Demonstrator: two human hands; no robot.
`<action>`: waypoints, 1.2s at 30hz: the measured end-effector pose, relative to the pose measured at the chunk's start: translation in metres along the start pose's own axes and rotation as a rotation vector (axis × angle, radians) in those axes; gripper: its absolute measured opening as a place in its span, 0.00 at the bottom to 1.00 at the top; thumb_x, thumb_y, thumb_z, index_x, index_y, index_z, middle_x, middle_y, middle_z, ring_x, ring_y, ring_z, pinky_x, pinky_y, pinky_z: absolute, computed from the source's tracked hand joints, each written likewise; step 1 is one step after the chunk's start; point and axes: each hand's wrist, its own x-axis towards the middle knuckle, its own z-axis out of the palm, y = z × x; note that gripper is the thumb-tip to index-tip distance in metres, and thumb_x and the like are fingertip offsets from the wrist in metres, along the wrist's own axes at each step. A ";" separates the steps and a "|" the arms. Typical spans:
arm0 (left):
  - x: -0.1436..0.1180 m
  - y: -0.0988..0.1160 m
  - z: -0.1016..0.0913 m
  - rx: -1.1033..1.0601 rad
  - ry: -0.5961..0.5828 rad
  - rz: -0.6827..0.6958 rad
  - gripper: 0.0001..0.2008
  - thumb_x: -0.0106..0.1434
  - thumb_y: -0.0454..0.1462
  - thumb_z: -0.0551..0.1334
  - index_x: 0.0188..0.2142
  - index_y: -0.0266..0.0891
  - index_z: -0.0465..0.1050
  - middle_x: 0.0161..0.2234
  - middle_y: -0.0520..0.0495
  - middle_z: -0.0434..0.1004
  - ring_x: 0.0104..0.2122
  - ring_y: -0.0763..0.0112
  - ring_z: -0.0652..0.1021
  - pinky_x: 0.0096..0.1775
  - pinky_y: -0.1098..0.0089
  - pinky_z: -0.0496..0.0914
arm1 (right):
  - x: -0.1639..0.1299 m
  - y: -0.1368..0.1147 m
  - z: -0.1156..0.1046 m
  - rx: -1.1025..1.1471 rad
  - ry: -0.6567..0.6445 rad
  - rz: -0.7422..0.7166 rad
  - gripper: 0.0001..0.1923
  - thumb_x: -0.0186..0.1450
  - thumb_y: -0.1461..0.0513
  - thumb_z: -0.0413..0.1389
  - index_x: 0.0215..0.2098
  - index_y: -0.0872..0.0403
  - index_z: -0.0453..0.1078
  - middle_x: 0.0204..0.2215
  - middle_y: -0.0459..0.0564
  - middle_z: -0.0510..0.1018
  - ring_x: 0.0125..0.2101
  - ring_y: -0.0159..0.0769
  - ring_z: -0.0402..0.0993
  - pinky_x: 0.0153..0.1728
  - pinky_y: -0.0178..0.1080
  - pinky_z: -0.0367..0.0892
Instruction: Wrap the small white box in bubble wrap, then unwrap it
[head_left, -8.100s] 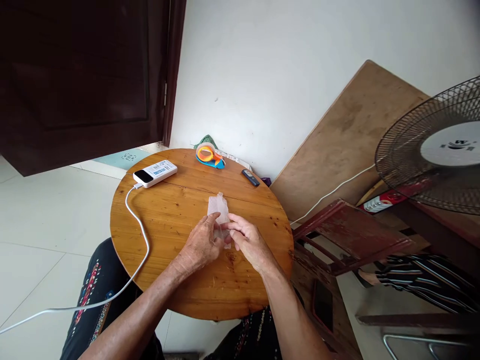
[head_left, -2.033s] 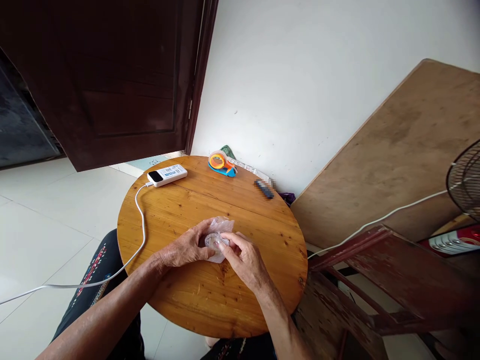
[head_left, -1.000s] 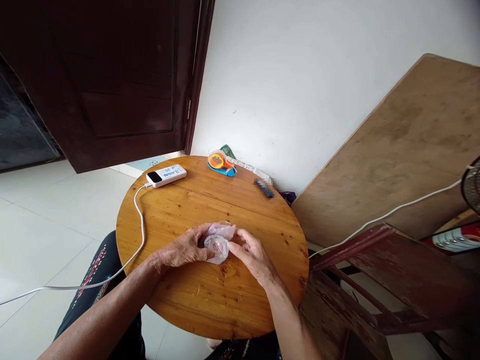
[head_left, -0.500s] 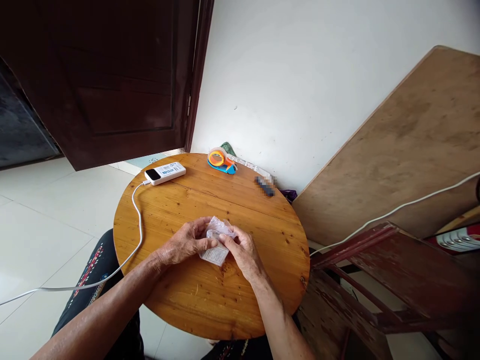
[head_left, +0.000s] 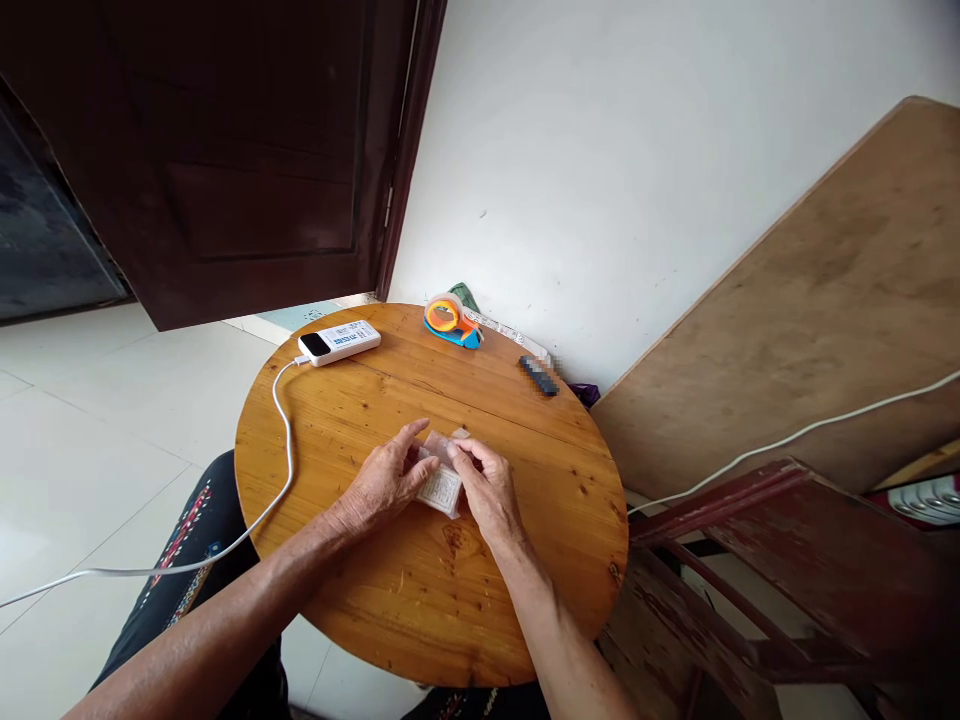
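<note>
I had both hands down near the middle of the round wooden table (head_left: 420, 590), meeting over a small clear plastic packet (head_left: 441, 486) with printing on its near part. My left hand (head_left: 388, 477) lay on the packet's left side, fingers curled in and pinching the plastic, the forefinger stretched toward the far edge. My right hand (head_left: 486, 487) closed on the packet's right side, thumb and fingertips pressed onto the crumpled far end. The packet rested flat on the wood between the two hands, touching both.

At the far left of the table sat a white power bank (head_left: 339, 342), its white cable (head_left: 283, 440) running down over the near-left rim. Further right along the far edge stood an orange and blue tape dispenser (head_left: 450, 319), and right of that a small dark object (head_left: 538, 375), too blurred for me to identify. A large wooden board (head_left: 810, 290) leaned against the wall on the right.
</note>
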 end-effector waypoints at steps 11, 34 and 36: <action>0.004 0.003 0.002 0.087 0.042 0.008 0.25 0.64 0.41 0.59 0.59 0.36 0.65 0.37 0.47 0.79 0.31 0.70 0.75 0.36 0.70 0.71 | 0.001 -0.003 0.006 -0.033 0.033 -0.004 0.14 0.64 0.53 0.54 0.29 0.53 0.75 0.29 0.48 0.80 0.30 0.37 0.73 0.35 0.36 0.68; -0.012 0.002 -0.003 0.252 0.040 0.307 0.17 0.59 0.39 0.63 0.49 0.42 0.73 0.50 0.41 0.73 0.50 0.55 0.74 0.52 0.54 0.70 | 0.005 0.007 0.009 -0.027 0.048 -0.033 0.10 0.64 0.57 0.52 0.32 0.51 0.72 0.31 0.47 0.81 0.33 0.38 0.74 0.38 0.37 0.67; -0.011 -0.001 -0.003 0.257 0.035 0.307 0.16 0.60 0.40 0.64 0.48 0.42 0.74 0.50 0.41 0.74 0.49 0.56 0.75 0.52 0.55 0.70 | 0.005 0.005 0.009 0.001 0.035 -0.047 0.10 0.65 0.57 0.51 0.31 0.52 0.72 0.30 0.47 0.80 0.33 0.38 0.74 0.38 0.37 0.68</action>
